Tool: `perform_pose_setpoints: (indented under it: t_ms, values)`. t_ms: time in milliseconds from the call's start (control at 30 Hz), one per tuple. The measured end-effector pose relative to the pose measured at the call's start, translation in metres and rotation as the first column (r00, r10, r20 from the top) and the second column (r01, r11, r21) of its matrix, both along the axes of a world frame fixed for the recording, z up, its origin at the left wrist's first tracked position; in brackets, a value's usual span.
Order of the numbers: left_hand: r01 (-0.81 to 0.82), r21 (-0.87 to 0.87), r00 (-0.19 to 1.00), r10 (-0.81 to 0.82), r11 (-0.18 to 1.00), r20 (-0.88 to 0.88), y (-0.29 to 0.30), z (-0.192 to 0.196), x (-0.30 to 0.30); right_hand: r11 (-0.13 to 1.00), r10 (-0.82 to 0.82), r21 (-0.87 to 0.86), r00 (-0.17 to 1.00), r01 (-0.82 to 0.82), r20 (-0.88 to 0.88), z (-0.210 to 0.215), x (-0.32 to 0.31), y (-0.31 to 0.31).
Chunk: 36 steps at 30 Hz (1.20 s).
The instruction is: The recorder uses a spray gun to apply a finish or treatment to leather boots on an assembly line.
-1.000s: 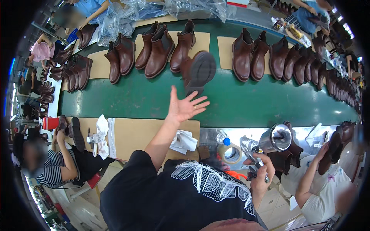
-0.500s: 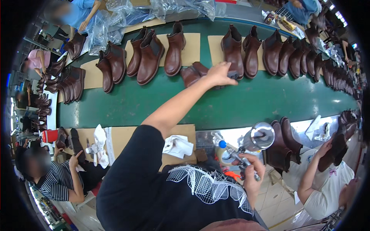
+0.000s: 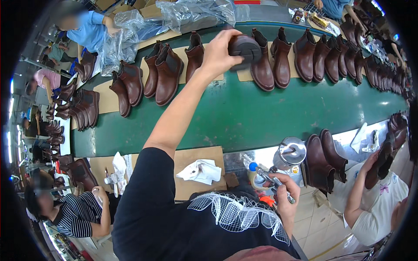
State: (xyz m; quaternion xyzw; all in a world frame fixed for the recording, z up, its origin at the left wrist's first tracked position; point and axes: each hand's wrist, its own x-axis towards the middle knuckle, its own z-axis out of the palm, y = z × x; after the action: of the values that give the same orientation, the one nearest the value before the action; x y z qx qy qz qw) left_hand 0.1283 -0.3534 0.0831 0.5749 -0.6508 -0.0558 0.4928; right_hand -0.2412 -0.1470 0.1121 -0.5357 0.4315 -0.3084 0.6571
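My left hand [image 3: 221,54] reaches out over the green bench and grips a brown boot [image 3: 247,51] in the air. The boot's dark sole is turned toward me; most of its upper is hidden behind the sole and my fingers. Close to my body, my right hand [image 3: 286,192] is closed around a metal spray gun [image 3: 275,182]. A shiny round metal cup [image 3: 291,152] with a brown-stained top is right by the gun; I cannot tell whether they are joined. Pairs of brown ankle boots [image 3: 262,65] stand behind and beside the held one.
Cardboard sheets [image 3: 109,93] lie under boots on the green bench [image 3: 191,126]. A stained white cloth [image 3: 200,171] rests on nearer cardboard. Clear plastic [image 3: 124,43] is heaped at far left. Co-workers sit on both sides, one in a striped shirt [image 3: 72,215], another in white [image 3: 370,213] holding a boot.
My left hand has lifted the boot off the green bench and moved it farther away, turning its sole toward me. My right hand keeps the spray gun at nearly the same place.
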Motion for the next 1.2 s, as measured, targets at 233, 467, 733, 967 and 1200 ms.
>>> perform_pose_setpoints:
  t_ms: [233,467,733,967,1200]
  values:
    - [-0.201,-0.073,0.936,0.214,0.977,0.281,-0.003,-0.164,-0.006,0.999,0.04,0.02,0.999,-0.039,-0.037,0.008,0.01,-0.001]
    - [-0.167,0.186,0.901,0.074,0.968,0.427,0.059,-0.247,-0.03,0.998,0.012,0.058,0.999,-0.01,-0.04,0.008,0.009,0.004]
    - [-0.239,0.42,0.887,0.373,0.876,-0.272,0.104,-0.254,-0.029,0.999,-0.001,-0.034,0.998,-0.002,-0.065,0.008,0.012,0.003]
    - [0.14,0.434,0.344,0.367,0.89,-0.864,0.166,-0.287,-0.017,0.99,0.104,-0.106,0.993,-0.098,0.054,-0.003,0.009,-0.007]
    - [0.184,0.402,0.208,0.364,0.897,-0.908,0.153,-0.293,-0.016,0.983,0.094,-0.171,0.985,-0.069,0.145,-0.003,0.005,-0.005]
